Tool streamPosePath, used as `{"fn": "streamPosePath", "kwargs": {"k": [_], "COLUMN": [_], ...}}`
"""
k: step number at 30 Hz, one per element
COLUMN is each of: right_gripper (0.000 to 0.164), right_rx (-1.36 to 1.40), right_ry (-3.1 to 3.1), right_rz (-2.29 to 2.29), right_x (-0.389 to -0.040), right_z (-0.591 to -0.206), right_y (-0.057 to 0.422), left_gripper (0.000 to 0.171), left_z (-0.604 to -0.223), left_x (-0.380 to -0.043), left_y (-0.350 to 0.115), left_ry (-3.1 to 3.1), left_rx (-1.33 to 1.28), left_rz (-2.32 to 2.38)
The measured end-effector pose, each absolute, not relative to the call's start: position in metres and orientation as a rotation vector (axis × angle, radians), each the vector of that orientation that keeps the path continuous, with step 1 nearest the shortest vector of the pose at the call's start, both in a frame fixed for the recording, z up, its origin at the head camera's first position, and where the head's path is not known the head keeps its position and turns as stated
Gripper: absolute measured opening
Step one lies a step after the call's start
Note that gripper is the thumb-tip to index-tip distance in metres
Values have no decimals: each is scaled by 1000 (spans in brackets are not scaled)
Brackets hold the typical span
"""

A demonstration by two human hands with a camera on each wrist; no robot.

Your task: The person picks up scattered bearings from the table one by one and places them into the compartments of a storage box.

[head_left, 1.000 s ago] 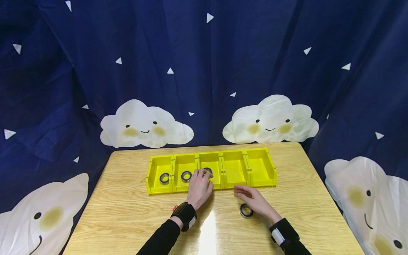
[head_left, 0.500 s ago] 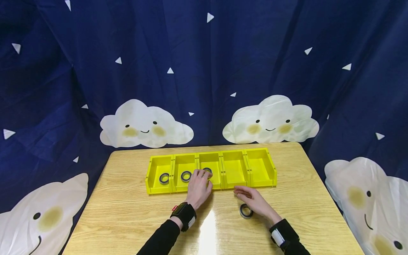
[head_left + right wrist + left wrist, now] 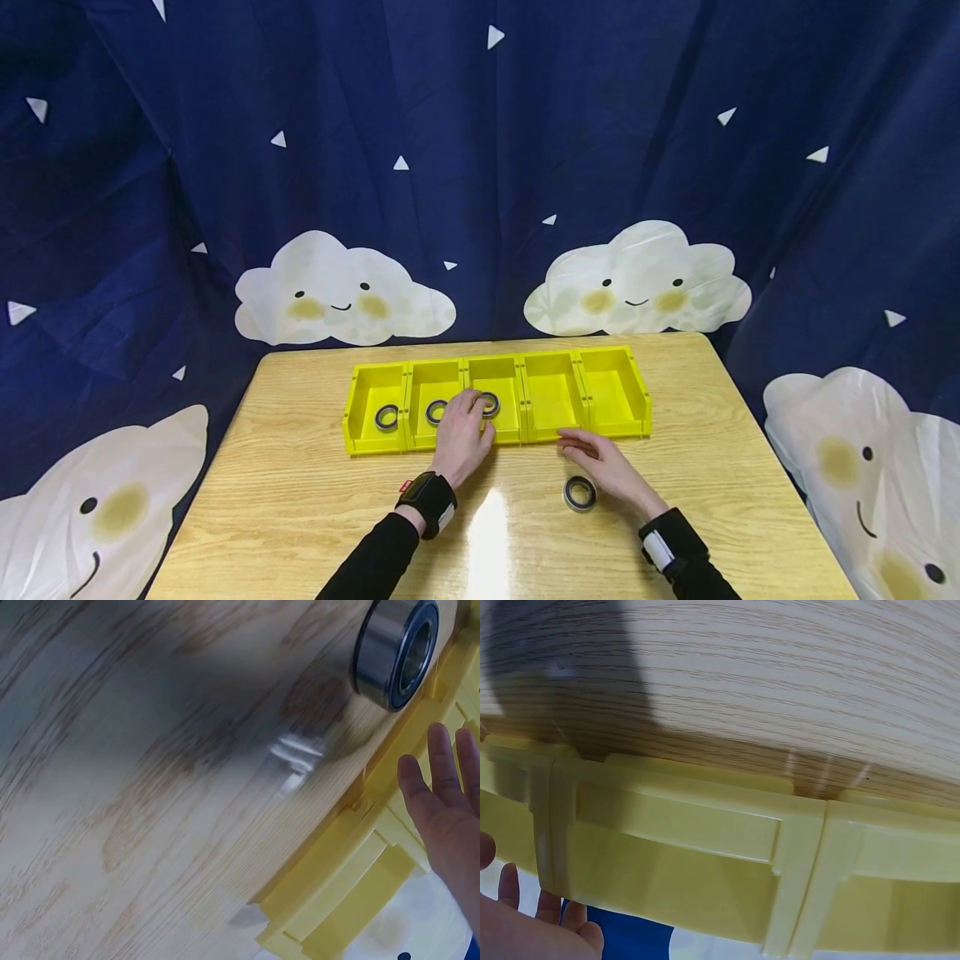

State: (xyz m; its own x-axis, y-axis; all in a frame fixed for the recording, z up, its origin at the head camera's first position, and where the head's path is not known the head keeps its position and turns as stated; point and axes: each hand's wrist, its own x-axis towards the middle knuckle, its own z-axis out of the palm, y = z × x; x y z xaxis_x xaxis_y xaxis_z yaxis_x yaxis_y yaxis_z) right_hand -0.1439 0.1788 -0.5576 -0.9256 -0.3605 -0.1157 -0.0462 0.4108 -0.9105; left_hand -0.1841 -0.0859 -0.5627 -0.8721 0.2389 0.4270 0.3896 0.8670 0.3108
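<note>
In the head view, my left hand (image 3: 461,435) is over the front of the middle yellow bin, fingers loosely bent and holding nothing visible. Just beyond its fingertips, a ball bearing (image 3: 496,406) lies flat in that bin, partly covered by the hand. Another bearing (image 3: 432,414) in the second bin is partly hidden behind the same hand. The leftmost bin contains a third bearing (image 3: 386,418). My right hand (image 3: 609,468), relaxed and without anything in it, hovers in front of the fourth bin. Beside it on the table sits one more bearing (image 3: 579,494), apart from the fingers.
Several yellow bins (image 3: 551,440) stand joined in a row toward the back of the wooden table (image 3: 300,508). No bearing shows in the two bins on the right. Behind the table hangs a dark blue curtain (image 3: 480,183) with cloud prints.
My left hand has drawn slightly back to the left, uncovering more of the bearing in the middle bin. The right hand has shifted slightly right.
</note>
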Motion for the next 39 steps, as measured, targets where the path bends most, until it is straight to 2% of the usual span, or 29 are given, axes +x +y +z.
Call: {"fn": "streamPosePath", "kwargs": {"k": [11,17,22,39], "right_gripper": [42,48,44,45], "right_rx": [-314,-302,-286,-396], "right_ry": [2401,2416,2451,2630], "right_rz": [-1526,-1510,-1498,-1190], "right_x": [-145,-144,-142,-119], "right_z": [-559,-558,-561,-573], "right_y": [184,186,189,202], "left_gripper": [35,35,37,43], "left_z": [-563,-561,-558,-556], "left_x": [-187,-189,-188,-187], "left_y": [-89,-88,-83,-74], "left_ry": [-2753,-2740,-2773,-2828], "left_rx": [-450,-475,-498,-542], "left_rz": [-489,-426,-412,-426]}}
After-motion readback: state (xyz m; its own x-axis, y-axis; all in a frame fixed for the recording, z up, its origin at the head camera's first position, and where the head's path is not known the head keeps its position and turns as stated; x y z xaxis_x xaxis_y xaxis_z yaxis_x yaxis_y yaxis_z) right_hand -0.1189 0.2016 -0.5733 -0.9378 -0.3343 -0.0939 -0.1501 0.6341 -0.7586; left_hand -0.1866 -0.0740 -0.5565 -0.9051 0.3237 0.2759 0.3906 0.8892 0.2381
